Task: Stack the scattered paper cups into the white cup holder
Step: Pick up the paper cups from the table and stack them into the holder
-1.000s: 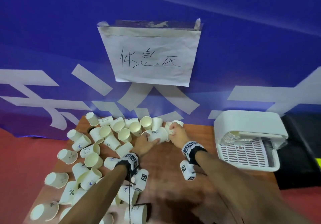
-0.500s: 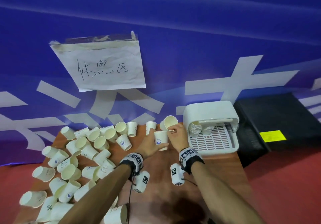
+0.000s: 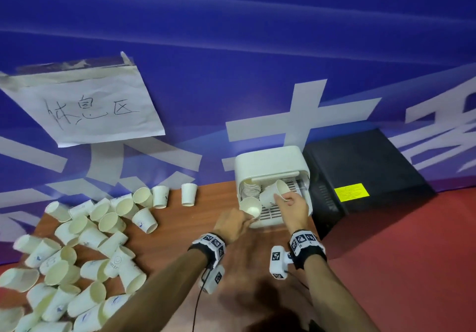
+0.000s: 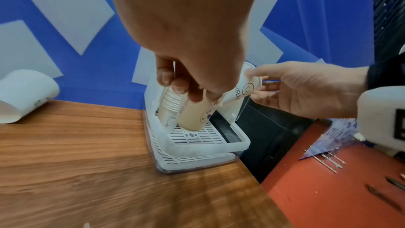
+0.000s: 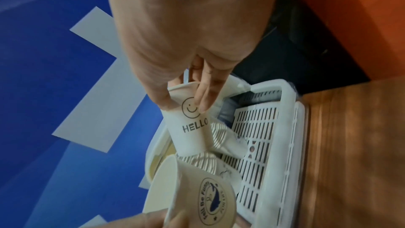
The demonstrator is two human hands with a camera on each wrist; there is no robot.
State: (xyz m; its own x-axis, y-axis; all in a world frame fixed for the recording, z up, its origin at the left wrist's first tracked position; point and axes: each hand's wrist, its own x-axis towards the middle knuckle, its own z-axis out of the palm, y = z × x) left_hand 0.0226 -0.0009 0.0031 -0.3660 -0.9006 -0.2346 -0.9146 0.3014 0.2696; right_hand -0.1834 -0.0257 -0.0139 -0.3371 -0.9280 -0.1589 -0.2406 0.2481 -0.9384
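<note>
Both hands pinch cups at the white cup holder's (image 3: 270, 163) open front: left hand (image 3: 230, 224) the whale-logo cup (image 3: 250, 209), right hand (image 3: 296, 209) the tilted HELLO cup (image 3: 273, 194), crowding nested stacks (image 5: 205, 161) inside.

Left hand (image 3: 230, 224) with blue-emblem cup (image 3: 250, 208): moved from table centre beside the loose cups to the white cup holder (image 3: 270, 161), cup bottom now over the slotted tray. Right hand (image 3: 293, 206) with HELLO cup (image 3: 274, 193): moved likewise, cup now tilted into the holder's opening.

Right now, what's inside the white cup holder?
Two nested stacks of paper cups stand in the white cup holder on its slotted tray. The hood hides the back, so the count is unclear.
</note>
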